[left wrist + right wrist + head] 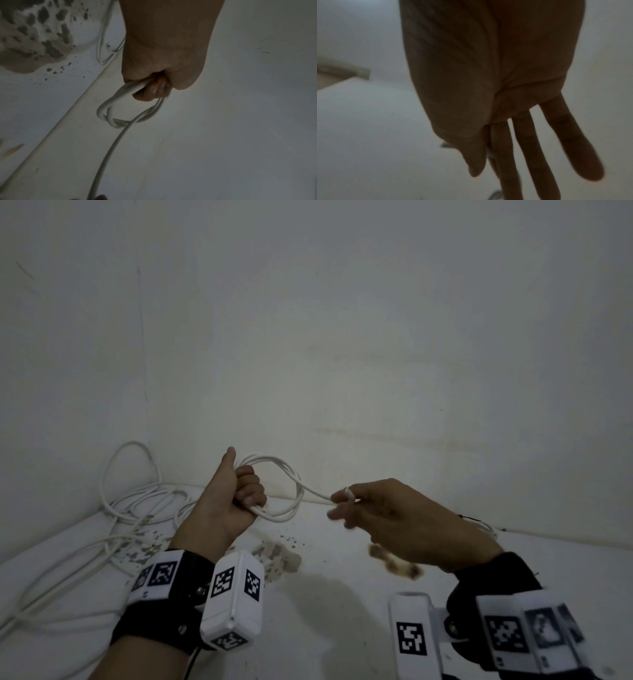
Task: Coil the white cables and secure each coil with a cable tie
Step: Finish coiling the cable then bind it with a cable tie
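Observation:
In the head view my left hand (239, 494) is a fist with the thumb up, gripping a small coil of white cable (291, 484) held above the white surface. The left wrist view shows the coil (109, 108) hanging in a few loops from the left hand (154, 89). One strand runs from the coil to my right hand (342, 501), which pinches the cable's free end (347, 491) between thumb and forefinger. In the right wrist view the other fingers (530, 148) of the right hand (486, 155) stretch out straight. No cable tie is visible.
A tangle of loose white cables (137, 508) lies in the left corner against the wall. Grey and brown stains (274, 556) mark the white surface below my hands. A thin dark-tipped cable (486, 525) lies along the wall at the right.

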The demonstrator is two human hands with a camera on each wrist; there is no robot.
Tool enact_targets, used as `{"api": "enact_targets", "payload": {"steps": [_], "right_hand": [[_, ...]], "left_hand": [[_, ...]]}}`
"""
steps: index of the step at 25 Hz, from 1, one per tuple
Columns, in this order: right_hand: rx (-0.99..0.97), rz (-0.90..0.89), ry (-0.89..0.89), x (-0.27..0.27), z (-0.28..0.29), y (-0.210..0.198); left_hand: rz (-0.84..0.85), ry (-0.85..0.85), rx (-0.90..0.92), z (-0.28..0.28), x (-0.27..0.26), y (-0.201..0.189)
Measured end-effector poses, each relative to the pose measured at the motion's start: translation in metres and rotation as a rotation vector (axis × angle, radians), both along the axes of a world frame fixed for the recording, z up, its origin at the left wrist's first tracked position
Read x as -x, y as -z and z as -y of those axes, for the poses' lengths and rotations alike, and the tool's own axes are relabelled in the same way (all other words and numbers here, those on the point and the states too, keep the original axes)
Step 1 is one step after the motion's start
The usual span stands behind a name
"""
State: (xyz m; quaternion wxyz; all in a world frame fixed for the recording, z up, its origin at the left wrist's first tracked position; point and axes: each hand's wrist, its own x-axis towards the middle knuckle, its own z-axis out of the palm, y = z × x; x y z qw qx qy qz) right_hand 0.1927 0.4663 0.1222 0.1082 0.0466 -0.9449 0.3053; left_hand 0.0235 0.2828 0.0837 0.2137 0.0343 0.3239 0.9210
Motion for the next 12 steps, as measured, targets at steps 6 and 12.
{"api": "enact_targets", "payload": {"steps": [6, 12], "right_hand": [[-0.082, -0.266, 0.013, 0.016, 0.034, 0.016], [0.181, -0.366, 0.143, 0.029, 0.051, 0.028]], "left_hand": [[-0.038, -0.064, -0.013, -0.025, -0.026, -0.017], [-0.172, -0.008, 0.140, -0.047, -0.053, -0.017]]}}
